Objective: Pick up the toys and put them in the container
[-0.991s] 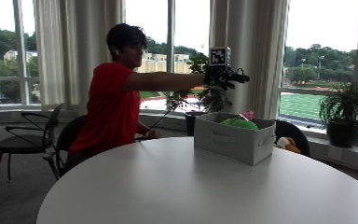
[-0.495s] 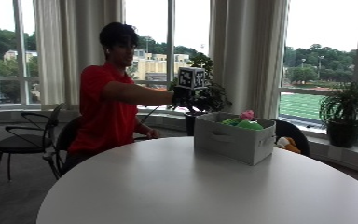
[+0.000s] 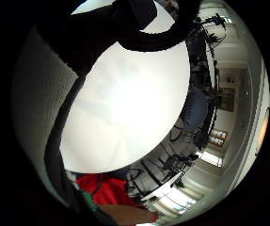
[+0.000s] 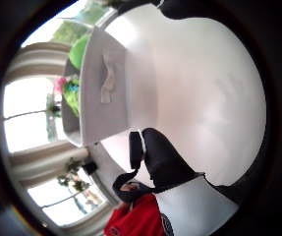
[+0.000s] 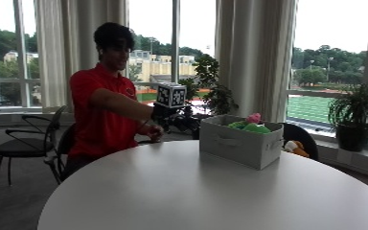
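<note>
A grey fabric container (image 5: 240,141) stands on the round white table (image 5: 171,191) toward its far right side. Green (image 5: 255,128) and pink (image 5: 254,117) soft toys poke out of its top. My gloved right hand (image 5: 171,120) hovers over the table just left of the container, apart from it, and holds nothing. In the thumb side palm view the container (image 4: 103,98) with its side handle and the green toy (image 4: 76,49) lie beyond a relaxed gloved finger (image 4: 160,162). The little finger side palm view looks onto bare tabletop (image 3: 125,108).
An orange and white soft toy (image 5: 293,147) lies on a dark chair behind the container. Black chairs (image 5: 24,143) stand at the left. A potted plant (image 5: 356,115) sits on the window ledge at right, and another plant (image 5: 212,91) stands behind the hand.
The hand has drawn back from above the container, moving left and down toward the person. It now hangs lower over the table beside the box.
</note>
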{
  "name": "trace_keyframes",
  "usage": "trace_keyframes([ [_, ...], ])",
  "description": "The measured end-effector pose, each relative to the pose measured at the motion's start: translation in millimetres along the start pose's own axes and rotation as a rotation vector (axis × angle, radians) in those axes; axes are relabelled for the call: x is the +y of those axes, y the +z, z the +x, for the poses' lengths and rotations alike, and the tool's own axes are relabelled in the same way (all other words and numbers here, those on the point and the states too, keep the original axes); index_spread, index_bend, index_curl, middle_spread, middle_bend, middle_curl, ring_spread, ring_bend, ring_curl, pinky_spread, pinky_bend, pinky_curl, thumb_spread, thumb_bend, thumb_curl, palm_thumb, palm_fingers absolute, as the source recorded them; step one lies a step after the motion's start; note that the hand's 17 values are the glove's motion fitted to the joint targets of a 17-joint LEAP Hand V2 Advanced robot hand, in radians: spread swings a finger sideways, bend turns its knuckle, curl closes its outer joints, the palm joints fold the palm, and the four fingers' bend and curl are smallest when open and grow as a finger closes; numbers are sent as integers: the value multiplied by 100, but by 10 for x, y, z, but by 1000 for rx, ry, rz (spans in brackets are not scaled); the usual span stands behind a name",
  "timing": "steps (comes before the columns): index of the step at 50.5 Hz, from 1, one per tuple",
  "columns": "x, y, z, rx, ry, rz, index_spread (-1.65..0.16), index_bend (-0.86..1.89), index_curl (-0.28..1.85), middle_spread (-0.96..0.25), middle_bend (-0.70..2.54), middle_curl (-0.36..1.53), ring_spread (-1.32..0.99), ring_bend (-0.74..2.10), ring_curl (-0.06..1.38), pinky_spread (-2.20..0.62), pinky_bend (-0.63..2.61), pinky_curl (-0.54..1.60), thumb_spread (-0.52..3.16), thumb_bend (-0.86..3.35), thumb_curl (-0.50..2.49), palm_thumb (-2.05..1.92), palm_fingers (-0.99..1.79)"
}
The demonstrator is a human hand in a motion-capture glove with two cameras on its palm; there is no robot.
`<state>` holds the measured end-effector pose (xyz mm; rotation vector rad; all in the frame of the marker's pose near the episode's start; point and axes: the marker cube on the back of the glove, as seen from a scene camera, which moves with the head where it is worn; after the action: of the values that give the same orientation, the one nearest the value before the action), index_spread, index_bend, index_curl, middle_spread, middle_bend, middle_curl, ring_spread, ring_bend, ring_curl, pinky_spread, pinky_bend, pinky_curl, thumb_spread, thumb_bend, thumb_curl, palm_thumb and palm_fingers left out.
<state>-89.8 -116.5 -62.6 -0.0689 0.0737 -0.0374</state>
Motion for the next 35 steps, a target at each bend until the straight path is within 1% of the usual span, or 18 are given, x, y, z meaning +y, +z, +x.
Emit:
trace_keyframes([
  [9,66,91,193,-1,-10,0,-40,16,33,-8,17,34,-2,17,26,10,93,26,115,-2,35,2,-10],
  [24,203,99,256,-13,15,16,-40,16,32,-7,17,32,-2,18,26,10,90,27,118,-2,35,3,-9],
  [29,282,174,206,-31,29,6,-40,16,32,-7,17,32,-2,18,26,10,89,28,118,-2,35,3,-9],
  [35,367,330,194,8,30,-8,-40,16,32,-7,16,32,-2,18,26,10,88,28,118,-2,34,3,-9],
])
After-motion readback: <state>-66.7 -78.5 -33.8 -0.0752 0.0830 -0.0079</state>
